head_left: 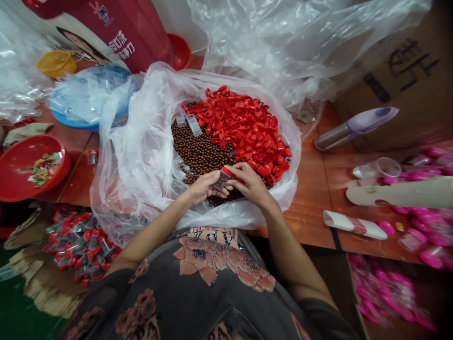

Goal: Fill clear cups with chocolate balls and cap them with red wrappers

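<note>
A small clear plastic container with dark brown balls in it is gripped in my left hand, fingers closed round its body. My right hand pinches the red cap at the container's upper end; its fingers partly hide how the cap sits. Both hands are over a large clear plastic bag with its mouth spread wide. Inside lie many brown balls and a heap of red plastic caps. Two clear unfilled containers rest on the balls at the back left.
A blue basin of clear plastic pieces and a red bowl of small wrapped items stand left. Capped containers are piled below. A purple-topped tube, a cardboard box and pink-capped containers lie right.
</note>
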Available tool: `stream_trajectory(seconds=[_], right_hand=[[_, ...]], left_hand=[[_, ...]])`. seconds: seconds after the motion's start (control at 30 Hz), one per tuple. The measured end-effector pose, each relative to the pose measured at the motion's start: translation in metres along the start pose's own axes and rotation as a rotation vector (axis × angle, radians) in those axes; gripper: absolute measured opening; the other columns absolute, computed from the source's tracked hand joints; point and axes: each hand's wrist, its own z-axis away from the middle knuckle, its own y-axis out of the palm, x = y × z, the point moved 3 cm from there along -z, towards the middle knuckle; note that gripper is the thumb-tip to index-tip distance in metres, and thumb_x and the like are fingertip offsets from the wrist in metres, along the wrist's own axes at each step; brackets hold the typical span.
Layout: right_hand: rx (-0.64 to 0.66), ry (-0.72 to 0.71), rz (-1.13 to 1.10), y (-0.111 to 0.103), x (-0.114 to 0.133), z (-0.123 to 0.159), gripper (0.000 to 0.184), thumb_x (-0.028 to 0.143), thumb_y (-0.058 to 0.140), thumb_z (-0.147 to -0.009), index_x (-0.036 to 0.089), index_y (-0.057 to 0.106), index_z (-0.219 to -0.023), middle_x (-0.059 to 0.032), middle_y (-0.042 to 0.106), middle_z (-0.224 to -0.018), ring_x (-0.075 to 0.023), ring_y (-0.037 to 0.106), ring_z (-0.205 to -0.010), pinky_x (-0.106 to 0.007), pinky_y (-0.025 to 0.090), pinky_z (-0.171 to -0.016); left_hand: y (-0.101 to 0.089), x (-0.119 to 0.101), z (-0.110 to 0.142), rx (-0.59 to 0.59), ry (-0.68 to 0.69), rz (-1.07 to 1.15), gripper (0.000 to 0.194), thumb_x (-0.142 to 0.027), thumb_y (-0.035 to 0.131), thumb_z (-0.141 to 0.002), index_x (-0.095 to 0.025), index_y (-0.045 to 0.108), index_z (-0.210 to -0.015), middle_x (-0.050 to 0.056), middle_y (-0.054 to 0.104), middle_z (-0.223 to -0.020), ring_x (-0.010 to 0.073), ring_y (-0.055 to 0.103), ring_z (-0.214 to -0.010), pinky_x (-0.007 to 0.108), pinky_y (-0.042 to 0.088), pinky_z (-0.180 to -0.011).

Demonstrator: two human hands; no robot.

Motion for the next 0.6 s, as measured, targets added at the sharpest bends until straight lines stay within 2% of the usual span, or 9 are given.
stream_trajectory(seconds=[0.07,0.13,0.2,0.23,0.3,0.37,0.43,0.53,0.6], right_hand=[[0.012,0.016,-0.072,0.000,-0.006,0.001,0.055,0.054,0.049,-0.093,0.029,0.048,-0.142,-0.0080,0.057,-0.120,-0.0234,0.056,-0.112,-0.042,0.046,-0.099],[-0.028,0.104,-0.166,-0.001,-0.015,0.004,0.060,0.059,0.032,-0.097,0.026,0.041,-0.146,-0.0088,0.061,-0.118,-0.0216,0.061,-0.103,-0.040,0.050,-0.091],[-0.091,0.218,-0.133,0.000,-0.024,0.008,0.057,0.054,0.020,-0.101,0.023,0.050,-0.139,-0.0080,0.067,-0.108,-0.0200,0.064,-0.091,-0.038,0.052,-0.083],[-0.096,0.243,-0.050,0.001,-0.027,0.009,0.054,0.050,0.021,-0.102,0.023,0.057,-0.130,-0.0078,0.068,-0.104,-0.0206,0.063,-0.090,-0.038,0.051,-0.083],[-0.030,0.207,0.186,0.007,-0.027,0.011,0.039,0.042,0.037,-0.100,0.022,0.068,-0.113,-0.0091,0.068,-0.102,-0.0236,0.061,-0.094,-0.040,0.049,-0.086],[0.061,0.141,0.370,0.014,-0.025,0.012,0.028,0.032,0.047,-0.096,0.021,0.072,-0.104,-0.0106,0.068,-0.099,-0.0255,0.059,-0.094,-0.040,0.049,-0.084],[0.091,0.124,0.433,0.017,-0.025,0.012,0.026,0.025,0.048,-0.095,0.020,0.073,-0.101,-0.0105,0.068,-0.093,-0.0249,0.059,-0.089,-0.039,0.049,-0.080],[0.015,0.137,0.363,0.014,-0.026,0.011,0.025,0.025,0.048,-0.095,0.020,0.073,-0.098,-0.0096,0.069,-0.093,-0.0241,0.060,-0.090,-0.039,0.049,-0.083],[-0.156,0.182,0.244,0.007,-0.024,0.011,0.024,0.030,0.050,-0.095,0.021,0.071,-0.104,-0.0086,0.070,-0.098,-0.0237,0.061,-0.093,-0.041,0.049,-0.085]], left_hand=[[0.000,-0.004,0.001,0.015,0.030,0.038,0.039,-0.035,0.057,-0.093,-0.011,0.057,-0.125,0.013,0.074,-0.090,0.0154,0.069,-0.067,0.029,0.058,-0.067],[0.000,-0.011,0.003,0.019,0.085,0.083,0.045,-0.032,0.056,-0.093,-0.014,0.051,-0.134,0.012,0.073,-0.095,0.0169,0.071,-0.074,0.030,0.058,-0.071],[-0.001,-0.019,0.008,0.024,0.136,0.117,0.051,-0.030,0.055,-0.094,-0.019,0.045,-0.142,0.012,0.073,-0.100,0.0210,0.072,-0.087,0.034,0.058,-0.079],[-0.001,-0.023,0.010,0.027,0.157,0.128,0.053,-0.030,0.054,-0.094,-0.021,0.042,-0.144,0.012,0.072,-0.102,0.0231,0.072,-0.093,0.037,0.057,-0.083],[-0.002,-0.029,0.014,0.034,0.184,0.138,0.056,-0.030,0.055,-0.093,-0.024,0.038,-0.146,0.011,0.072,-0.104,0.0259,0.071,-0.100,0.041,0.056,-0.087],[-0.003,-0.032,0.017,0.036,0.206,0.140,0.055,-0.031,0.055,-0.093,-0.025,0.039,-0.145,0.010,0.071,-0.104,0.0267,0.070,-0.101,0.042,0.056,-0.088],[-0.004,-0.032,0.018,0.039,0.230,0.136,0.052,-0.032,0.056,-0.092,-0.025,0.043,-0.142,0.010,0.071,-0.104,0.0262,0.070,-0.099,0.042,0.056,-0.086],[-0.006,-0.030,0.018,0.028,0.277,0.113,0.043,-0.037,0.058,-0.091,-0.022,0.053,-0.131,0.010,0.070,-0.103,0.0220,0.070,-0.089,0.036,0.058,-0.076],[-0.007,-0.027,0.017,-0.003,0.311,0.082,0.038,-0.042,0.058,-0.091,-0.020,0.058,-0.122,0.009,0.070,-0.100,0.0177,0.068,-0.079,0.029,0.056,-0.065]])
